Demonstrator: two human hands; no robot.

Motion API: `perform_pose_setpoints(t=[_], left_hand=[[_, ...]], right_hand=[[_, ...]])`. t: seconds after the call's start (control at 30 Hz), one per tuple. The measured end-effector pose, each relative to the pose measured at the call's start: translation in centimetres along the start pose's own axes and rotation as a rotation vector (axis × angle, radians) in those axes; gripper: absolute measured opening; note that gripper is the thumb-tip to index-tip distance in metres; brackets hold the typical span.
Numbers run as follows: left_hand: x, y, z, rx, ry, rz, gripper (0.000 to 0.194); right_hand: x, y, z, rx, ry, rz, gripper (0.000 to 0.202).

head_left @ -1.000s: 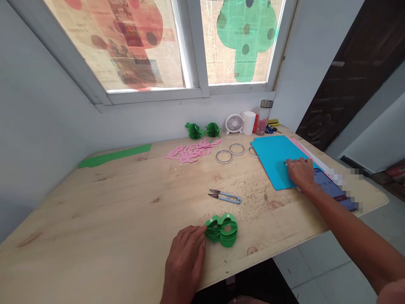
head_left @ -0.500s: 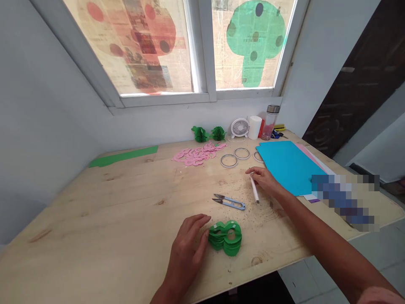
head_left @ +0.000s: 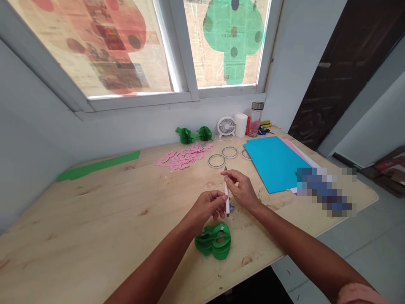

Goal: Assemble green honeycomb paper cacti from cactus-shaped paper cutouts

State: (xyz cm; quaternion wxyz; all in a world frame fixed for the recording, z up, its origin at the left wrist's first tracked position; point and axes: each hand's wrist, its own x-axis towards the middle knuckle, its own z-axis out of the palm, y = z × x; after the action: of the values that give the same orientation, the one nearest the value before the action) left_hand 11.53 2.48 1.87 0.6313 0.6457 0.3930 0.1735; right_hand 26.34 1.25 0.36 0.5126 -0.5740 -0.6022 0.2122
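Observation:
A white pen (head_left: 227, 202) is held upright between both hands above the wooden table. My right hand (head_left: 241, 188) pinches its upper part, near the dark tip. Lower on the barrel, the fingers of my left hand (head_left: 207, 207) close around the pen. Just below my left hand lies a folded green paper piece (head_left: 221, 241) with small white patches on top. The blue snips (head_left: 232, 207) are mostly hidden behind the hands and pen, with only the handle end showing.
Pink paper cutouts (head_left: 183, 157), tape rings (head_left: 217, 161) and two green paper figures (head_left: 204, 133) lie toward the back. A small fan (head_left: 226, 126) and a bottle (head_left: 255, 120) stand by the wall. Blue sheets (head_left: 275, 162) are at right, a green strip (head_left: 101, 165) at left.
My left hand has left the green paper piece and taken hold of the pen. My right hand has brought the pen leftward over the snips. The camera view has shifted right.

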Motion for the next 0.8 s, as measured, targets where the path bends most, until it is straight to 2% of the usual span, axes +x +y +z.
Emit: perform_pose_setpoints(t=[0.1, 0.13, 0.2, 0.23, 0.33, 0.43, 0.63, 0.8], left_hand=[[2.6, 0.2, 0.2, 0.345, 0.084, -0.030, 0.024], [3.5, 0.4, 0.2, 0.398, 0.108, -0.038, 0.022], [5.6, 0.9, 0.5, 0.500, 0.152, -0.051, 0.019], [6.6, 1.2, 0.6, 0.556, 0.173, -0.059, 0.018], [9.1, 1.7, 1.2, 0.710, 0.237, -0.093, 0.014], [10.6, 1.7, 1.8, 0.815, 0.279, -0.119, 0.012], [10.8, 1.7, 2.3, 0.903, 0.324, -0.074, 0.024], [11.0, 2.6, 2.8, 0.800, 0.336, -0.018, 0.024]], right_hand=[[-0.1, 1.5, -2.2, -0.185, -0.074, 0.019, 0.038], [-0.1, 2.0, -3.2, -0.342, -0.094, 0.020, 0.041], [-0.3, 3.2, -5.2, -0.822, -0.096, 0.042, 0.042], [-0.4, 3.7, -6.2, -0.912, -0.079, 0.069, 0.042], [-0.5, 5.1, -8.4, -1.063, -0.074, 0.120, 0.044], [-0.3, 5.9, -9.3, -1.174, -0.111, 0.155, 0.042], [1.6, 5.9, -9.2, -1.281, -0.247, 0.200, 0.036], [3.2, 4.9, -9.1, -1.298, -0.362, 0.204, 0.035]])
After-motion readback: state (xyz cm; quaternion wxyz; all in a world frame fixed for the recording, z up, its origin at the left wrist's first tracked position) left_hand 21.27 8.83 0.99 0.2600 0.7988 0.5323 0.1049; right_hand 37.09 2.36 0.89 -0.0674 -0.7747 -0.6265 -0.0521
